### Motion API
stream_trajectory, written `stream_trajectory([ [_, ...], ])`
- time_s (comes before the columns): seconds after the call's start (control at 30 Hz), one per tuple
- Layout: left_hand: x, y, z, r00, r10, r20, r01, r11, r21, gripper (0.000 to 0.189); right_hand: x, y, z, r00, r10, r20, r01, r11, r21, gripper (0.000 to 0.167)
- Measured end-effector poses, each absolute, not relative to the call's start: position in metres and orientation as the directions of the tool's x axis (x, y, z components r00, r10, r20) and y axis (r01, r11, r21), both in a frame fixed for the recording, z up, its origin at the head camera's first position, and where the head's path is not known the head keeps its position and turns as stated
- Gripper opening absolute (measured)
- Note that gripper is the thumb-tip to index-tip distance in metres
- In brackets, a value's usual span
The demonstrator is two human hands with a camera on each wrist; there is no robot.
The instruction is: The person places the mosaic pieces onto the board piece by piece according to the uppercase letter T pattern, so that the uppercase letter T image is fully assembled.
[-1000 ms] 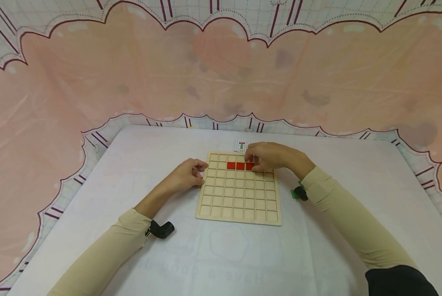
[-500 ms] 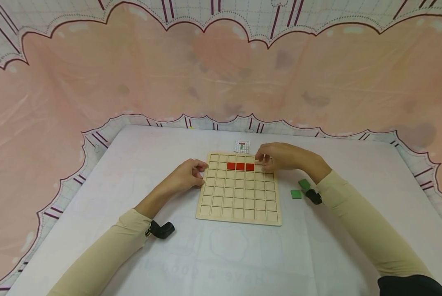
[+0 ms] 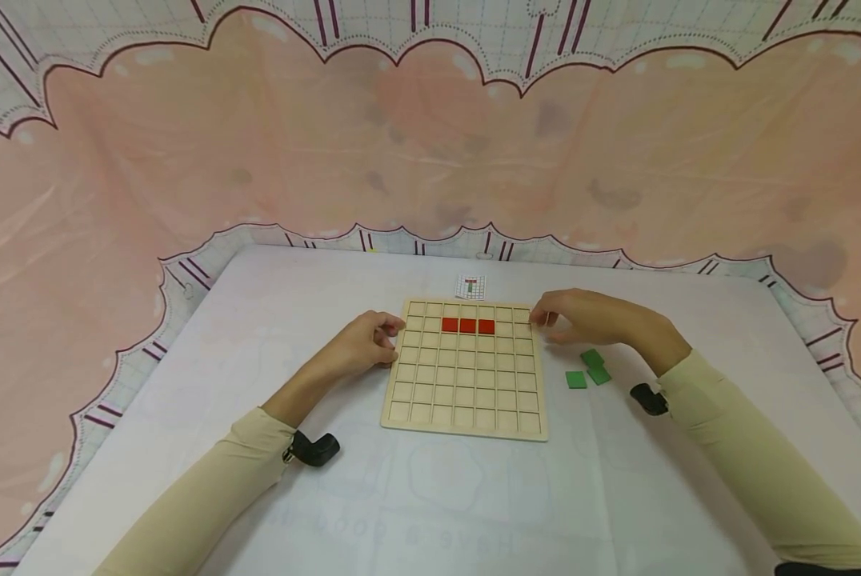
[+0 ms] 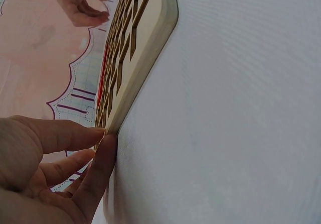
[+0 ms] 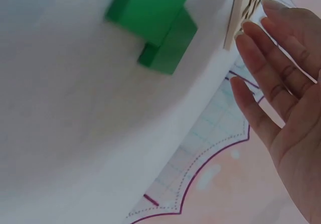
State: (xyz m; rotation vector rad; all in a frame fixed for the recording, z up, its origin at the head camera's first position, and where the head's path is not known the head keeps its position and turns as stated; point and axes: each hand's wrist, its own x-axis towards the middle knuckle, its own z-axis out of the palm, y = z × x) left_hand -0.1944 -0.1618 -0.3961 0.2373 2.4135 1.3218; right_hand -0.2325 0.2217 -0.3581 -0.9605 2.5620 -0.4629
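A square wooden grid board [image 3: 463, 392] lies flat on the white table. Three red square tiles [image 3: 468, 326] sit side by side in its second row from the far edge. My left hand [image 3: 362, 342] pinches the board's left edge; in the left wrist view its thumb and a finger [image 4: 103, 158] meet at the rim. Past the far right corner of the board, my right hand [image 3: 582, 316] hovers with nothing in it, its fingers relaxed in the right wrist view. Three green square tiles [image 3: 577, 380] lie near that hand, to the right of the board, two of them touching or overlapping.
A small card [image 3: 470, 287] printed with a grid and a red and green T shape lies just beyond the board's far edge. A patterned pinkish cloth [image 3: 430, 152] rises behind the table [image 3: 315, 512].
My right hand has drawn away from the third red tile, moving right off the board, and the green tiles have come into full view. My left hand has stayed on the board.
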Motion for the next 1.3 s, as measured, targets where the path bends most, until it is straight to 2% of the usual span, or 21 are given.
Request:
stream_trajectory([
  [0.9, -0.193, -0.162, -0.395, -0.914, 0.326, -0.244, -0.035, 0.533, 0.845, 0.053, -0.207, 0.265, -0.364, -0.723, -0.649, -0.238, -0.540, 0.745, -0.392, 0.027],
  [1.3, -0.193, -0.162, -0.394, -0.914, 0.330, -0.235, -0.017, 0.548, 0.836, 0.052, -0.194, 0.279, -0.367, -0.714, -0.669, -0.205, -0.560, 0.723, -0.405, 0.027],
])
